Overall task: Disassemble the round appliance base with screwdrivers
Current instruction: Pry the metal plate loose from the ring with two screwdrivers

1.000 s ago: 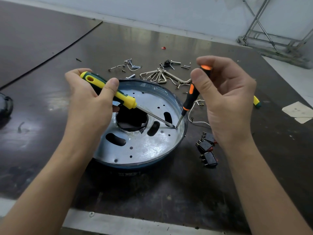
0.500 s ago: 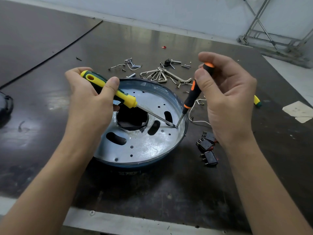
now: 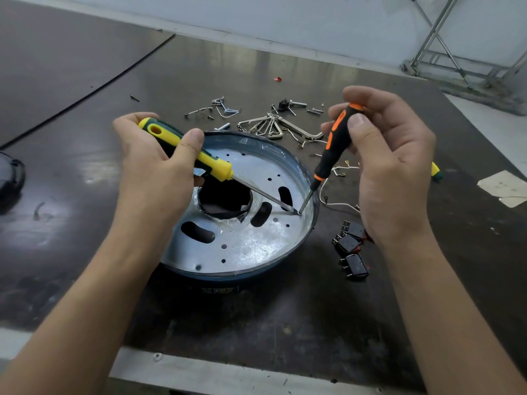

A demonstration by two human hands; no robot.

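The round appliance base (image 3: pixel 256 243) lies on the dark table, a shiny metal plate with slots, small holes and a central black opening, ringed by a blue rim. My left hand (image 3: pixel 151 172) grips a yellow-and-green screwdriver (image 3: pixel 199 159); its shaft slants down to the right across the plate. My right hand (image 3: pixel 393 166) pinches a black-and-orange screwdriver (image 3: pixel 332 149) between thumb and fingers, held almost upright. Both tips meet at one spot near the plate's right rim.
Hex keys (image 3: pixel 268 125), loose screws (image 3: pixel 216 108) and small metal parts lie behind the base. Black switches (image 3: pixel 352 246) and thin white wires (image 3: pixel 339 205) sit to its right. A paper scrap (image 3: pixel 504 188) lies far right, a dark object (image 3: pixel 10 178) at the left edge.
My right hand has shifted its fingers up the orange-and-black handle, turning it slightly. The left hand and yellow screwdriver have stayed in place, and both tips remain at the same spot.
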